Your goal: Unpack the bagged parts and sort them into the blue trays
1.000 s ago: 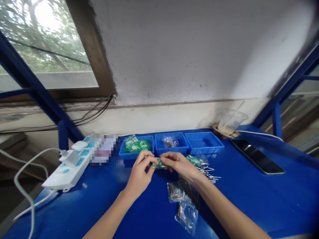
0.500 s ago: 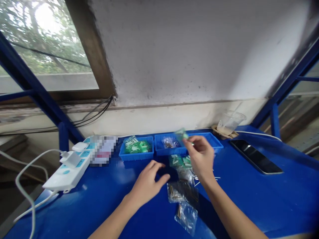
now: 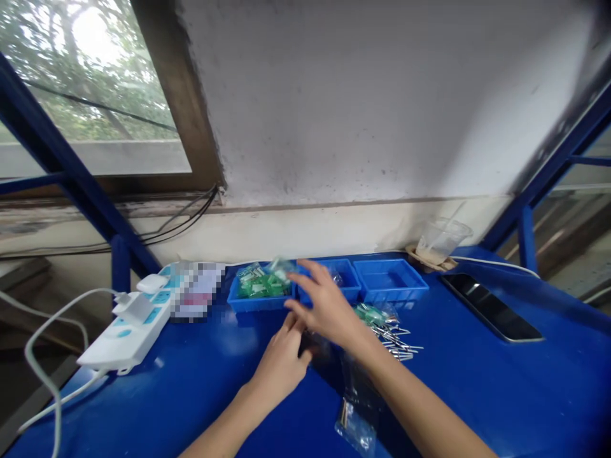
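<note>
My right hand (image 3: 329, 308) reaches over the left blue bin (image 3: 262, 305), fingers apart. Just off its fingertips, a blurred small green bag (image 3: 281, 267) is above the bin's right side, apparently out of the grip. Several green bags (image 3: 260, 284) lie in that bin. Low beside my right wrist, my left hand (image 3: 284, 356) has its fingers curled at a blurred clear plastic bag (image 3: 319, 345), partly hidden by both hands. Another clear bag (image 3: 356, 426) with a brown piece lies nearer me. More green bags (image 3: 370, 313) and thin metal rods (image 3: 398, 340) lie right of my right wrist.
A middle blue bin (image 3: 351, 292) holds a clear bag, and a right blue bin (image 3: 391, 296) stands beside it. A phone (image 3: 491, 306) and a plastic cup (image 3: 442, 238) are on the right. A white power strip (image 3: 131, 337) with cables lies left.
My right hand has moved left from the right bins to the left bin and opened, the green bag leaving its fingers. A clear bag has shifted toward my left hand.
</note>
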`<state>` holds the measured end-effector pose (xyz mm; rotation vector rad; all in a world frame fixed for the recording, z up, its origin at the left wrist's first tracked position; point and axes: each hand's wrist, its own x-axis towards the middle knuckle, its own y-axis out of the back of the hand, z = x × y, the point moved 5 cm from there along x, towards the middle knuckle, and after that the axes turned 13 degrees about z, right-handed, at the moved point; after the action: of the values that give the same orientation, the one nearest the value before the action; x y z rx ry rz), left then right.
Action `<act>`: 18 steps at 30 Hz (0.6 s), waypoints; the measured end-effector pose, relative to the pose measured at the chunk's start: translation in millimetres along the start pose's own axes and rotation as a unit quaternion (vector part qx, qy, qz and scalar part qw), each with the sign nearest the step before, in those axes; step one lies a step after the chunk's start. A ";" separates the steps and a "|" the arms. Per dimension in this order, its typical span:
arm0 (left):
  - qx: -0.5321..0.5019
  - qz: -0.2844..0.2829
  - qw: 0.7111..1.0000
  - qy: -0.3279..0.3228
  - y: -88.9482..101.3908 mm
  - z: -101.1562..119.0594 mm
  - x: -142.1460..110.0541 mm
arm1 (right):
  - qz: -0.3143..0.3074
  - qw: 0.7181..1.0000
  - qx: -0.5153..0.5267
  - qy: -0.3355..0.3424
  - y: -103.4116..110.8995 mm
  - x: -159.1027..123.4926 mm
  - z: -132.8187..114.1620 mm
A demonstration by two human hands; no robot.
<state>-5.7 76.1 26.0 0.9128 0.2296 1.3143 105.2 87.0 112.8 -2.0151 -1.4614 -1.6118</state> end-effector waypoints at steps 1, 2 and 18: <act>-0.004 0.018 1.000 -0.002 3.0 -2.8 2.2 | -0.043 0.999 0.013 -0.014 -9.4 -5.4 0.0; -0.011 0.032 0.999 -0.002 6.3 -4.6 4.3 | -0.061 0.997 0.021 -0.036 -13.6 -10.6 1.8; -0.054 0.209 0.970 -0.116 42.5 9.5 7.4 | -0.128 0.807 0.373 -0.439 -26.1 -45.2 21.8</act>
<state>-28.6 77.4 63.8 1.0477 -0.2282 1.5705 102.5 88.6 56.3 -2.1116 -2.2189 0.0997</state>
